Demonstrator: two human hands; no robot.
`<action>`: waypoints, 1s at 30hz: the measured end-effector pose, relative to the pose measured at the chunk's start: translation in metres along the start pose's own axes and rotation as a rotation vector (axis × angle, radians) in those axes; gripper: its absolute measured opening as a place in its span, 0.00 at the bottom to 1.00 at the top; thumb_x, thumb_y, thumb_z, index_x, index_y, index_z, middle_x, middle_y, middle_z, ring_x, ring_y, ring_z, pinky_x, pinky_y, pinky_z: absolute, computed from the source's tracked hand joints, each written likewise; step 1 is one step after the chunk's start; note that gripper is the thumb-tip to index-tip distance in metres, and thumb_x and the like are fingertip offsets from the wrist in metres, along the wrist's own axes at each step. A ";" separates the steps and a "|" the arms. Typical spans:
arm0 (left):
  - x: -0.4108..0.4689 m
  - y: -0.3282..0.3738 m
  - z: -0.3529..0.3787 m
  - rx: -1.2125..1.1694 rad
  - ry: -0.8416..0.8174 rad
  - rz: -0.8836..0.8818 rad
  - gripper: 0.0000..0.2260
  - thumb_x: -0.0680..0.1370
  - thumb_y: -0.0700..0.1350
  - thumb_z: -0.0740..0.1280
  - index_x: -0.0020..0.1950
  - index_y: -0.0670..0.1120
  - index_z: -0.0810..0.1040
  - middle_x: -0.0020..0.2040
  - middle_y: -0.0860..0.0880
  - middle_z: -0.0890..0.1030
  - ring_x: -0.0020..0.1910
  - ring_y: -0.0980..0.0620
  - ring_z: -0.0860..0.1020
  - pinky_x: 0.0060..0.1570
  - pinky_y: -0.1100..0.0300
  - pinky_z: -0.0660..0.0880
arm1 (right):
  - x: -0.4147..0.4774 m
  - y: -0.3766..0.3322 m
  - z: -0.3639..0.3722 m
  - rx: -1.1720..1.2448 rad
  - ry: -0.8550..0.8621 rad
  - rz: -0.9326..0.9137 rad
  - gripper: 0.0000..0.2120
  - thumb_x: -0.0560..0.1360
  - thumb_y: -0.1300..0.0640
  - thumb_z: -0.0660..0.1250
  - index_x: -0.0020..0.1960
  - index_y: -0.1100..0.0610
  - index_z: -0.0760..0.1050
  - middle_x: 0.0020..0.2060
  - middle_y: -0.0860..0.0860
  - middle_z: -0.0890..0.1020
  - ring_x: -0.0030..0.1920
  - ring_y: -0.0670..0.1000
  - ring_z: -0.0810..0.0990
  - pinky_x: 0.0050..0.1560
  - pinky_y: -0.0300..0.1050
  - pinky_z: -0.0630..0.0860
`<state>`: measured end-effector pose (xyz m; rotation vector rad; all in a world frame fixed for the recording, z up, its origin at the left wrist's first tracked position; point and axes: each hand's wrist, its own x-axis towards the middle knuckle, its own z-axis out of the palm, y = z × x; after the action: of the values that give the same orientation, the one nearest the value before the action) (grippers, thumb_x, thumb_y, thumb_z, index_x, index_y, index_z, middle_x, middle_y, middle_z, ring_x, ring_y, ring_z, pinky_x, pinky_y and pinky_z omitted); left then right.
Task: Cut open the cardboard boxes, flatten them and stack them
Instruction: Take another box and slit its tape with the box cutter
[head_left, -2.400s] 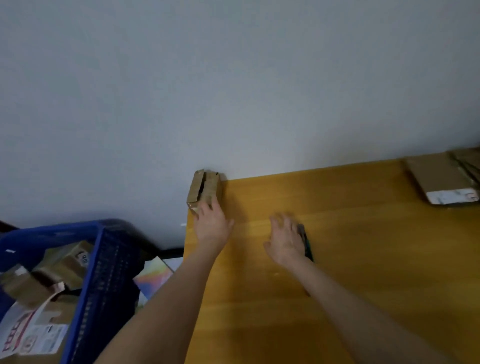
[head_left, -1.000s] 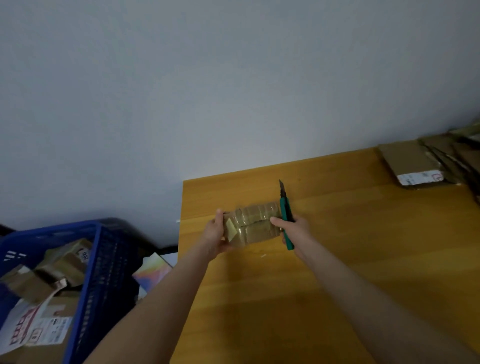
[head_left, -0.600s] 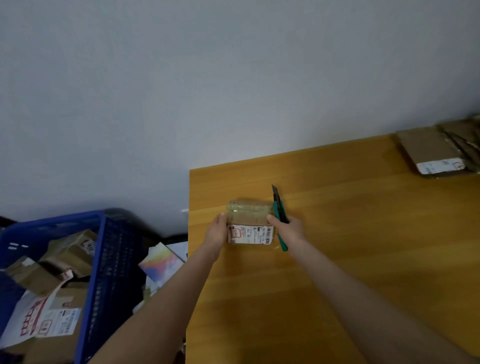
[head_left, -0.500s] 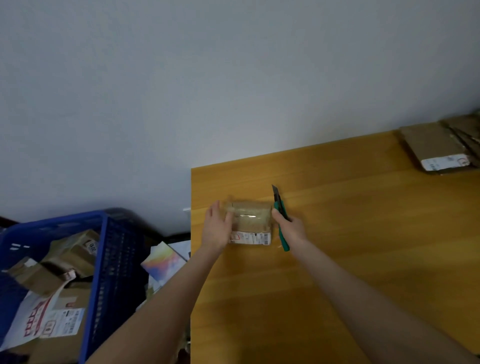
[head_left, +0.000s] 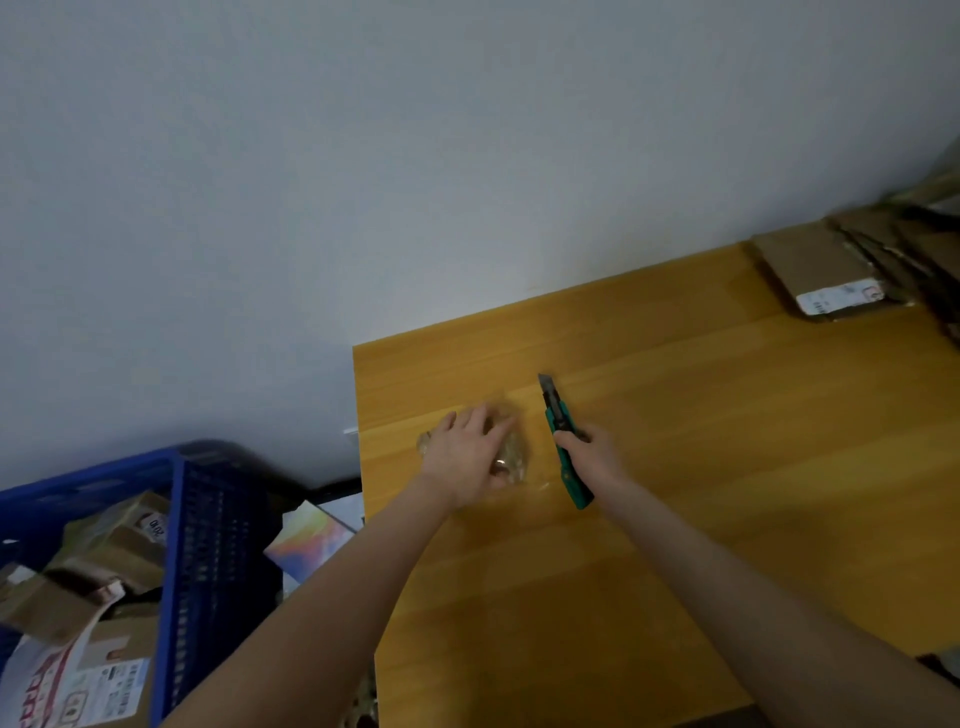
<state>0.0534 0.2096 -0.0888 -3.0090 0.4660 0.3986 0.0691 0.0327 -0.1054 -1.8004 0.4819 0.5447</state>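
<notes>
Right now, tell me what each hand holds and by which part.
The right hand grips the green utility knife by the middle of its handle, blade pointing away. The left hand presses on top of the small cardboard box, gripping nothing.

A yellow-brown wooden table (head_left: 727, 467) is set against a plain grey wall (head_left: 363, 156). A blue plastic crate (head_left: 218, 530) with a perforated side is seen to its left, lower down. Between crate and table a flat item with a rainbow-coloured print (head_left: 311, 540) is lodged; its kind cannot be told.
</notes>
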 end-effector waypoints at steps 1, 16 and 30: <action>-0.001 0.000 0.001 -0.004 -0.006 -0.007 0.37 0.76 0.62 0.63 0.79 0.51 0.51 0.75 0.45 0.59 0.74 0.45 0.59 0.73 0.47 0.53 | -0.001 0.001 0.000 0.001 0.000 -0.006 0.07 0.79 0.55 0.63 0.56 0.56 0.72 0.41 0.52 0.78 0.41 0.52 0.77 0.39 0.44 0.73; 0.011 -0.006 0.000 -0.190 -0.060 -0.151 0.42 0.72 0.56 0.72 0.79 0.46 0.54 0.75 0.47 0.61 0.73 0.45 0.61 0.73 0.50 0.56 | -0.025 0.013 -0.026 -0.528 -0.011 -0.240 0.20 0.77 0.51 0.63 0.68 0.45 0.68 0.47 0.46 0.79 0.34 0.48 0.77 0.29 0.42 0.71; 0.019 -0.010 -0.002 -0.221 -0.123 -0.180 0.39 0.72 0.51 0.74 0.77 0.48 0.59 0.74 0.49 0.64 0.70 0.43 0.66 0.67 0.50 0.64 | -0.021 0.009 -0.040 -0.665 -0.141 -0.354 0.23 0.76 0.50 0.65 0.71 0.42 0.67 0.43 0.46 0.84 0.32 0.48 0.78 0.28 0.39 0.70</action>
<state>0.0747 0.2134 -0.0914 -3.1753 0.1486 0.6557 0.0513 -0.0073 -0.0899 -2.3873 -0.1470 0.6176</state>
